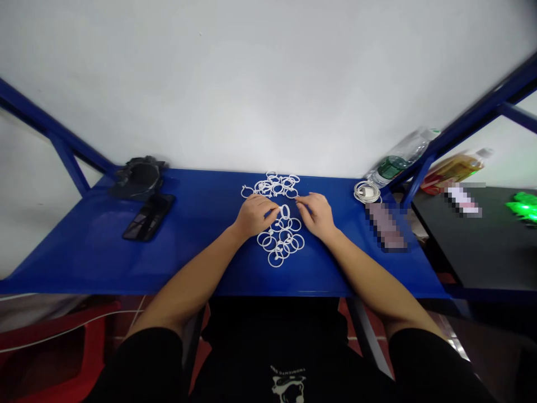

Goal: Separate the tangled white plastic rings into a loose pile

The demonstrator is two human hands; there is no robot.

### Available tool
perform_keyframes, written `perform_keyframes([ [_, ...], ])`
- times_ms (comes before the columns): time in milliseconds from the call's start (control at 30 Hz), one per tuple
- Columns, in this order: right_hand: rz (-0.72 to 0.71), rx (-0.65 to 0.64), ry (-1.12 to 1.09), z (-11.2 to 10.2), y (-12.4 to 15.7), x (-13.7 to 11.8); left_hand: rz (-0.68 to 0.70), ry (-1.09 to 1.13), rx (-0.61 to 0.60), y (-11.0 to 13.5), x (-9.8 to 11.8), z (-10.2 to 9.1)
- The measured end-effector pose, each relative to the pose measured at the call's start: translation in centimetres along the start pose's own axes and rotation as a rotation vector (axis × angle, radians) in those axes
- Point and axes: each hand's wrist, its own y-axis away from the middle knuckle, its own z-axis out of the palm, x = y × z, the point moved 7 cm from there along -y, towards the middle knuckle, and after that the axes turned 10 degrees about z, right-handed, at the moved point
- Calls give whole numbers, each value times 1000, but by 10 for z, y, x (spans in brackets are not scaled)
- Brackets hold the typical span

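Note:
My left hand (pixel 257 215) is closed in a pinch on a white ring (pixel 286 212) with a thin round rim, held just above the blue table (pixel 210 235). Opposite it, my right hand (pixel 316 214) has thumb and index finger drawn close together. Its fingertips are at the edge of a ring in the far pile of white rings (pixel 277 188); whether they grip it, I cannot make out. Nearer to me lies a second pile of white rings (pixel 280 242), several overlapping, some with small tabs. My fingers hide part of both piles.
A black phone (pixel 149 217) and a dark crumpled object (pixel 140 176) lie at left. On the right are a coiled white cable (pixel 367 192), a blurred-out flat item (pixel 386 226) and a plastic bottle (pixel 400 159). Blue posts frame both sides; a wall stands behind.

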Motion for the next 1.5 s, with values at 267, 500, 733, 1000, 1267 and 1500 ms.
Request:
perform_keyframes([
  [267,278,-232,273,27,-7,60,-74,154,-150,8,-13,18],
  [500,330,-237,267,32,-14,56,-25,238,-213,11,-7,23],
  [733,323,-254,295,31,-14,53,-66,191,-205,14,-15,26],
  [1000,198,-270,308,37,-10,42,-104,181,-247,17,-18,30],
  [1267,160,-305,259,36,-9,38,-122,182,-227,17,-24,29],
  [1500,109,-118,1,17,-6,11,-50,119,-55,9,-10,17],
])
